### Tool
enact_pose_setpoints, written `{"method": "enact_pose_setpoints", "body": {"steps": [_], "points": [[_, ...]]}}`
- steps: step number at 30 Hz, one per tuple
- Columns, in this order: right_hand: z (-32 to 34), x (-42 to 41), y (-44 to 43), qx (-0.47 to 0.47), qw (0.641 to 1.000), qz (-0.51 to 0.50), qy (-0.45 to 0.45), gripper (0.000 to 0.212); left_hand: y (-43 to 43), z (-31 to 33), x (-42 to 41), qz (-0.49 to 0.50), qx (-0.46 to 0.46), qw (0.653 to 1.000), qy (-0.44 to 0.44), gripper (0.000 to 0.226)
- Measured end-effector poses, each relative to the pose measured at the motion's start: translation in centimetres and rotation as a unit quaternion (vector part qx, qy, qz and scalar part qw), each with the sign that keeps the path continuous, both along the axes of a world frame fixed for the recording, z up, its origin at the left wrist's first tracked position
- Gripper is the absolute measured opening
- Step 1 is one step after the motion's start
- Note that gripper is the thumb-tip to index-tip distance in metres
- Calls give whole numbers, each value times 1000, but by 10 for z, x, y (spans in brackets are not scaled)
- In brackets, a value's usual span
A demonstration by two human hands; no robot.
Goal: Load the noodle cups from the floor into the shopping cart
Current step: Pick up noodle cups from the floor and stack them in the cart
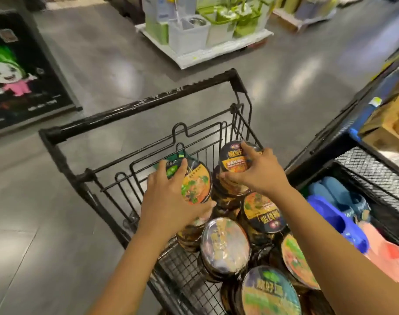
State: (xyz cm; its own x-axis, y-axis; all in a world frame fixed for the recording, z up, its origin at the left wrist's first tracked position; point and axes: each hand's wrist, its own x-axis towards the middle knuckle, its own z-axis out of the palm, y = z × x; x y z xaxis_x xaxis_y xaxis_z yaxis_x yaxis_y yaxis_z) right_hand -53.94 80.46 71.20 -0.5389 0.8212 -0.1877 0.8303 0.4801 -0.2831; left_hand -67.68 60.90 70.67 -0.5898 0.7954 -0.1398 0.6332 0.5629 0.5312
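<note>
Nearest the camera, several noodle cups (270, 292) lay loosely piled in the near end of the shopping cart (89, 178), some on their sides, lids facing up and outward. Just beyond them the left hand (169, 201) gripped an orange-lidded cup (197, 184) from the side, fingers curled over its rim. The right hand (259, 176) clasped a dark-lidded cup (233, 156) beside it, over the basket's far end by the folded seat flap (180, 133). Both cups sat above the pile, tilted, so the step in hand looked like setting this pair down. The next move probably called for lowering each into a gap by the far wall and letting go without knocking the pile. Past the handle (137, 108), no cups showed on the grey floor (103, 53); a display of buckets (189, 35) stood well apart.
</note>
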Motion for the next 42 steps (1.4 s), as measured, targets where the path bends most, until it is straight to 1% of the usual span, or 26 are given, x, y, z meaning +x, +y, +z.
{"method": "enact_pose_setpoints", "body": {"steps": [2, 5, 9, 12, 14, 18, 21, 23, 25, 27, 30, 34, 37, 39, 42], "points": [[-8, -6, 1, -1, 1000, 5, -2, 111, 8, -12, -2, -10, -16, 1000, -1, 114], [-12, -10, 1, 14, 1000, 0, 2, 111, 15, -24, -4, -21, -25, 999, 24, 115], [-15, -9, 1, 55, 998, 5, -17, 116, 16, -23, -6, -39, -42, 997, 53, 112], [-12, -4, -1, 71, 997, -1, -14, 111, 14, -23, -6, -42, -53, 996, 66, 110], [-6, 2, -7, 81, 997, -16, -6, 109, 11, -22, -4, -48, -60, 994, 73, 113], [12, 44, -44, 108, 989, -90, 34, 105, 1, -5, 10, -57, -52, 995, 68, 111], [13, 93, -87, 127, 985, -109, 51, 94, -12, 10, 35, -72, -72, 992, 80, 105], [17, 135, -119, 120, 983, -128, 49, 88, -24, 19, 65, -88, -77, 990, 81, 101], [22, 184, -153, 122, 979, -155, 46, 84, -38, 27, 108, -124, -77, 986, 84, 103], [26, 232, -186, 131, 975, -177, 41, 79, -50, 33, 157, -170, -82, 978, 86, 108], [33, 301, -231, 130, 966, -220, 32, 76, -68, 39, 233, -256, -102, 958, 84, 121], [35, 394, -296, 120, 946, -302, -5, 80, -94, 41, 335, -356, -94, 924, 103, 114], [27, 456, -347, 90, 924, -368, -52, 82, -114, 40, 405, -427, -94, 892, 117, 113], [22, 500, -385, 55, 906, -414, -66, 83, -132, 39, 453, -471, -72, 869, 136, 106], [10, 558, -438, 23, 883, -463, -74, 83, -161, 32, 515, -524, -99, 831, 158, 96]]}}
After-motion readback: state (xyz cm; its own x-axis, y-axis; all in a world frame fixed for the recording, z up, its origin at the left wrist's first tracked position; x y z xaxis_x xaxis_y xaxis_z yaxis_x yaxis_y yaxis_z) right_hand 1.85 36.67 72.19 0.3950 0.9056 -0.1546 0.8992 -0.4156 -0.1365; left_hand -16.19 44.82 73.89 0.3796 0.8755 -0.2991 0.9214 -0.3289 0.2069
